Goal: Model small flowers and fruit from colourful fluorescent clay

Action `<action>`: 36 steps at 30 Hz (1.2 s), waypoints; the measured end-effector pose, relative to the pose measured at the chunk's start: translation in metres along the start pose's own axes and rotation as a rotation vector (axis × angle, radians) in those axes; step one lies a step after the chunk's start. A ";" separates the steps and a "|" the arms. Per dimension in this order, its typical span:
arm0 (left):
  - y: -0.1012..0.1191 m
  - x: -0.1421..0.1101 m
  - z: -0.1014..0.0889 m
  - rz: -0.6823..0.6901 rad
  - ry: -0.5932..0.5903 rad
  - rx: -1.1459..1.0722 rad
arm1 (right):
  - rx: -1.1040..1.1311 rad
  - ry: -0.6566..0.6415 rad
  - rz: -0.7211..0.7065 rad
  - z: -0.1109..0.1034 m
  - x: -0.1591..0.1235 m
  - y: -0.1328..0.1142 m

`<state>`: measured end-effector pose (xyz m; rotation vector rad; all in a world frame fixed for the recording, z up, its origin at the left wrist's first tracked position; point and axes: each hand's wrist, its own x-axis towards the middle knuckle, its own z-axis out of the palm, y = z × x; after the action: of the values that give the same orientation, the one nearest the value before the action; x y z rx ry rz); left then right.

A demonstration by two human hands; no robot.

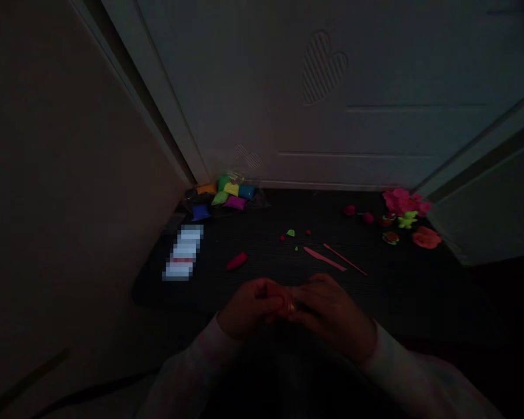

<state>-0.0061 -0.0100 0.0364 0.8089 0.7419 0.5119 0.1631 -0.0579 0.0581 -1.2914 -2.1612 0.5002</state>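
Note:
My left hand (255, 305) is closed around a small red packet (290, 304) with a shiny, wrapper-like surface. From the other side, the fingers of my right hand (327, 308) are bent and grip the packet's right end. Dim light hides its details. Beyond my hands on the dark table lie a red elongated piece of clay (237, 261), a pink plastic knife (324, 259) and a thin pink stick tool (344, 259). Small bits lie near them: a green leaf-like piece (290, 233), a red ball (282, 238) and a brownish ball (308, 232).
Colored clay packets (231, 189) lie in clear plastic at the back left, above a bright, blurred-out phone-like rectangle (183, 253). Pink flower shapes (404, 202), a yellow-green figure (407, 219) and an orange-red flat piece (427, 237) sit at the right. A white door (262, 93) stands behind the table (262, 218).

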 end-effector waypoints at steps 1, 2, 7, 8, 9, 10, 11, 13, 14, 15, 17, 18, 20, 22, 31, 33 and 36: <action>-0.001 0.000 0.001 -0.003 -0.014 0.002 | 0.012 -0.022 0.013 -0.001 0.000 -0.001; -0.001 0.000 0.001 -0.009 -0.025 0.003 | 0.020 -0.042 0.022 -0.001 0.000 -0.001; -0.003 -0.004 0.003 -0.050 -0.071 -0.032 | 0.053 -0.072 0.010 -0.003 0.001 -0.007; -0.003 -0.005 0.004 -0.047 -0.089 -0.045 | 0.060 -0.077 0.011 -0.004 0.001 -0.009; -0.004 -0.006 0.005 -0.044 -0.100 -0.056 | 0.071 -0.085 0.018 -0.004 0.001 -0.011; -0.004 -0.007 0.006 -0.044 -0.103 -0.069 | 0.082 -0.092 0.029 -0.006 0.001 -0.013; -0.003 -0.007 0.008 -0.048 -0.102 -0.083 | 0.096 -0.098 0.039 -0.007 0.001 -0.015; -0.003 -0.009 0.012 -0.063 -0.092 -0.107 | 0.131 -0.114 0.059 -0.010 0.001 -0.019; -0.002 -0.011 0.014 -0.072 -0.094 -0.122 | 0.145 -0.124 0.071 -0.012 0.001 -0.021; -0.001 -0.012 0.015 -0.080 -0.101 -0.139 | 0.157 -0.132 0.081 -0.014 0.001 -0.023; 0.002 -0.013 0.018 -0.100 -0.113 -0.148 | 0.181 -0.149 0.089 -0.018 0.001 -0.026; 0.004 -0.014 0.020 -0.108 -0.113 -0.146 | 0.190 -0.155 0.090 -0.020 0.001 -0.028; 0.006 -0.014 0.021 -0.123 -0.113 -0.135 | 0.200 -0.165 0.098 -0.023 0.003 -0.029; 0.007 -0.014 0.021 -0.142 -0.121 -0.113 | 0.216 -0.185 0.122 -0.023 0.005 -0.029; -0.003 -0.007 0.010 -0.189 -0.051 -0.010 | 0.277 -0.196 0.225 -0.004 0.003 -0.014; -0.004 -0.007 0.008 -0.182 -0.056 -0.021 | 0.292 -0.155 0.221 -0.004 0.001 -0.012; -0.003 -0.007 0.002 -0.145 -0.051 -0.077 | 0.282 -0.061 0.238 -0.012 -0.002 -0.008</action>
<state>-0.0086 -0.0167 0.0375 0.6889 0.7235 0.3862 0.1657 -0.0632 0.0714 -1.3924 -1.9083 0.9160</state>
